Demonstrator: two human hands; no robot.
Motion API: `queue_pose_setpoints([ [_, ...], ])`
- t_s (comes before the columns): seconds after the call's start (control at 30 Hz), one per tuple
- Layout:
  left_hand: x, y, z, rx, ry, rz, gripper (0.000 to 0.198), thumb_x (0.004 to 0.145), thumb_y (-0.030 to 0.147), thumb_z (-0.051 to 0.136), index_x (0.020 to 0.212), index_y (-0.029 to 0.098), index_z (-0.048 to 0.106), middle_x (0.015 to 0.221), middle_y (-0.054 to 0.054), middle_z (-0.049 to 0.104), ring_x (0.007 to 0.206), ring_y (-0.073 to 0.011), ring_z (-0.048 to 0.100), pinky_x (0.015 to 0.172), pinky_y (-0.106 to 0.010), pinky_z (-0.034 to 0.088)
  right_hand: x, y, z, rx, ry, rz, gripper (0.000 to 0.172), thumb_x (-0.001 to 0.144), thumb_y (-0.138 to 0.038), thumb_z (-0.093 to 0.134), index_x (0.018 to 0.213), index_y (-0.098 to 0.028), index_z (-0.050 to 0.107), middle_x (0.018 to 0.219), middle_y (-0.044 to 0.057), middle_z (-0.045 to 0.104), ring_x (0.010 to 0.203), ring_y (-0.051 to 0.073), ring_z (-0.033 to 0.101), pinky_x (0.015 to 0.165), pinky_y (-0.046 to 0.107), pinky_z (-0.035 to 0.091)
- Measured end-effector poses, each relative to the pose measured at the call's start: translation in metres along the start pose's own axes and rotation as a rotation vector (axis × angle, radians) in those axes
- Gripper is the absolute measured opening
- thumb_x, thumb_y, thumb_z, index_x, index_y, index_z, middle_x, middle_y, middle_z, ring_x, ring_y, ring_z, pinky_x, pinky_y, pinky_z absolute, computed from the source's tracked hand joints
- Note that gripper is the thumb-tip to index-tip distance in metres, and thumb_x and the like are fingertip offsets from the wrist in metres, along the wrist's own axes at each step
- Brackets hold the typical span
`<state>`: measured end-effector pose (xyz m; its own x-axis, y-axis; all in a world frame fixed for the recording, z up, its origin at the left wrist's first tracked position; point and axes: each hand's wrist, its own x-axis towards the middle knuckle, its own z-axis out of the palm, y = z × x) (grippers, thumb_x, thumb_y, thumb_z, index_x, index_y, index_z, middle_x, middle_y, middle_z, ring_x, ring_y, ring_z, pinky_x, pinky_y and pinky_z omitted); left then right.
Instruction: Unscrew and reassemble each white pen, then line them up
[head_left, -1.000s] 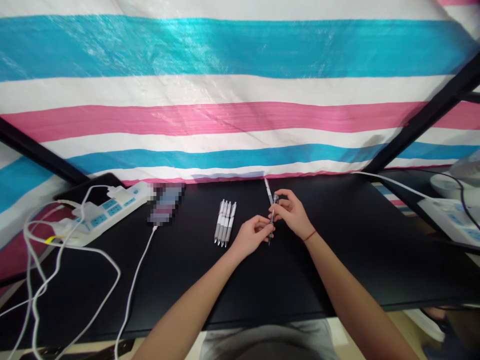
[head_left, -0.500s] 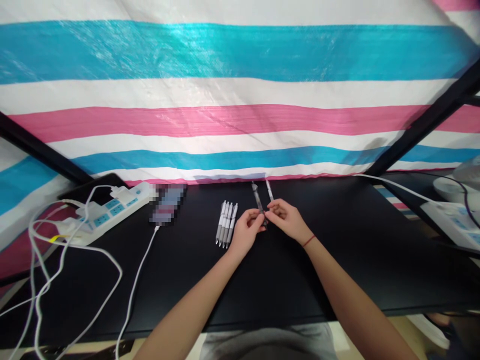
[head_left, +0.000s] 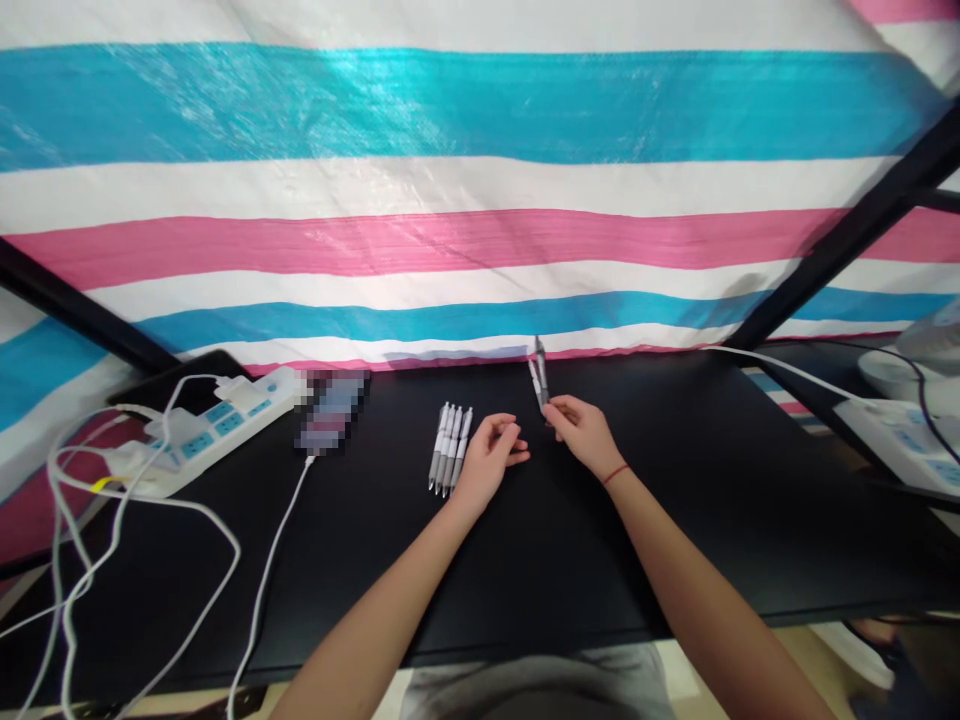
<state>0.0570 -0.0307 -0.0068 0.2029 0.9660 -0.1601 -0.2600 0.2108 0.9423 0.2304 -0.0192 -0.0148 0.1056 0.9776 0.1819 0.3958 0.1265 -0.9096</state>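
My right hand (head_left: 579, 430) pinches a dark grey pen (head_left: 540, 362) that points up and away from me over the black table (head_left: 525, 560). A white pen (head_left: 534, 380) lies on the table just behind it, partly overlapped. My left hand (head_left: 489, 455) rests a little left of the right one, apart from the pen, with its fingers curled toward the thumb; whether anything is in them is hidden. Several white and grey pens (head_left: 448, 455) lie side by side just left of my left hand.
A white power strip (head_left: 217, 415) with plugs and loose white cables (head_left: 150, 500) fills the left side. A phone (head_left: 330, 408) on a charging cable lies beside it. Another power strip (head_left: 900, 440) sits on the right. A striped tarp (head_left: 480, 180) hangs behind the table.
Both hands held the grey pen before. My left hand has let go and drawn back slightly; my right hand has carried the pen up and to the right, tip pointing away.
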Motion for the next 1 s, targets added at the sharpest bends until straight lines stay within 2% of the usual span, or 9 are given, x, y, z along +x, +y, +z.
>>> queue_pose_setpoints([
  [0.13, 0.001, 0.001, -0.002, 0.029, -0.022, -0.03, 0.031, 0.076, 0.036, 0.067, 0.098, 0.017, 0.057, 0.084, -0.001, 0.057, 0.069, -0.0095, 0.06, 0.068, -0.029, 0.057, 0.009, 0.011, -0.012, -0.359, 0.174, 0.151, 0.025, 0.082, -0.041, 0.053, 0.073, -0.02, 0.065, 0.068, 0.004, 0.068, 0.068, 0.02, 0.063, 0.061, 0.027, 0.042],
  [0.27, 0.0, 0.002, -0.003, 0.044, -0.055, -0.035, 0.028, 0.075, 0.032, 0.066, 0.097, 0.016, 0.058, 0.082, -0.001, 0.058, 0.068, -0.0095, 0.06, 0.069, -0.03, 0.057, 0.011, 0.011, -0.01, -0.621, 0.166, 0.232, 0.027, 0.084, -0.04, 0.05, 0.07, -0.022, 0.064, 0.065, 0.004, 0.068, 0.065, 0.02, 0.062, 0.056, 0.026, 0.034],
  [0.47, 0.001, 0.002, -0.004, 0.068, -0.112, -0.035, 0.023, 0.075, 0.029, 0.065, 0.092, 0.015, 0.059, 0.08, 0.0, 0.057, 0.068, -0.0091, 0.059, 0.068, -0.029, 0.056, 0.013, 0.008, 0.003, -0.708, 0.151, 0.161, 0.028, 0.088, -0.038, 0.047, 0.074, -0.021, 0.064, 0.069, 0.004, 0.068, 0.063, 0.017, 0.06, 0.054, 0.025, 0.029],
  [0.73, 0.003, 0.011, -0.01, 0.171, -0.165, 0.015, 0.021, 0.077, 0.032, 0.06, 0.091, 0.016, 0.059, 0.079, 0.0, 0.058, 0.062, -0.0092, 0.059, 0.066, -0.028, 0.054, 0.013, 0.01, 0.004, -0.674, 0.171, 0.123, 0.034, 0.087, -0.047, 0.047, 0.07, -0.022, 0.064, 0.065, 0.003, 0.065, 0.061, 0.016, 0.057, 0.053, 0.025, 0.027],
  [0.8, 0.006, 0.02, -0.019, 0.301, -0.136, 0.095, 0.021, 0.08, 0.034, 0.056, 0.093, 0.017, 0.059, 0.08, -0.001, 0.06, 0.059, -0.0092, 0.058, 0.062, -0.026, 0.051, 0.012, 0.012, 0.003, -0.651, 0.183, 0.116, 0.034, 0.087, -0.045, 0.046, 0.068, -0.022, 0.063, 0.063, 0.003, 0.064, 0.059, 0.016, 0.056, 0.053, 0.025, 0.027],
  [0.87, 0.009, 0.031, -0.032, 0.548, -0.032, 0.228, 0.022, 0.083, 0.034, 0.051, 0.095, 0.019, 0.061, 0.08, -0.001, 0.063, 0.06, -0.0103, 0.057, 0.059, -0.024, 0.047, 0.011, 0.014, 0.002, -0.619, 0.196, 0.106, 0.032, 0.086, -0.043, 0.046, 0.067, -0.022, 0.061, 0.06, 0.001, 0.062, 0.058, 0.016, 0.055, 0.053, 0.025, 0.028],
  [0.93, 0.012, 0.042, -0.047, 0.859, 0.105, 0.329, 0.022, 0.085, 0.035, 0.049, 0.095, 0.021, 0.064, 0.079, -0.001, 0.065, 0.066, -0.0125, 0.058, 0.066, -0.025, 0.045, 0.01, 0.016, -0.001, -0.569, 0.206, 0.095, 0.029, 0.085, -0.04, 0.047, 0.068, -0.022, 0.062, 0.059, 0.0, 0.061, 0.058, 0.016, 0.055, 0.055, 0.024, 0.031],
  [1.0, 0.014, 0.049, -0.059, 1.111, 0.141, 0.341, 0.023, 0.086, 0.037, 0.048, 0.087, 0.022, 0.065, 0.079, -0.001, 0.066, 0.071, -0.015, 0.06, 0.069, -0.027, 0.043, 0.009, 0.018, -0.003, -0.514, 0.204, 0.079, 0.026, 0.084, -0.038, 0.048, 0.069, -0.022, 0.062, 0.059, 0.0, 0.062, 0.059, 0.015, 0.056, 0.057, 0.024, 0.033],
])
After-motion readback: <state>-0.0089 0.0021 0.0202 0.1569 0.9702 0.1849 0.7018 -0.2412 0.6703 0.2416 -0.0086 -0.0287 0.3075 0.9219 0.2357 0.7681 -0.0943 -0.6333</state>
